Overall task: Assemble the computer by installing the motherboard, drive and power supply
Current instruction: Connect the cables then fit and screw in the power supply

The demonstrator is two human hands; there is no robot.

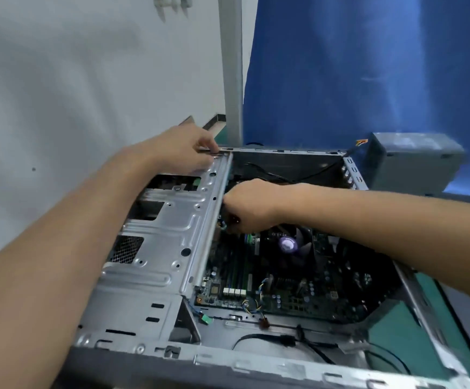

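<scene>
There, motherboard [284, 279] beneath right hand [249, 207].

Case [256, 366] lies open-side-up on the bench [391, 329]. Drive cage [166, 237] fills the case's left side. Motherboard [298, 290] sits on the case floor, centre to right, with the fan [288, 244] on it mid-case. Loose cables [256, 336] lie along the case's near wall. Power supply [413, 161] sits outside, just behind the case's far-right corner. Left hand [183, 150] is at the case's far-left corner, on the cage's far edge. Right hand [248, 206] is inside the case, far-centre, over the board.
</scene>
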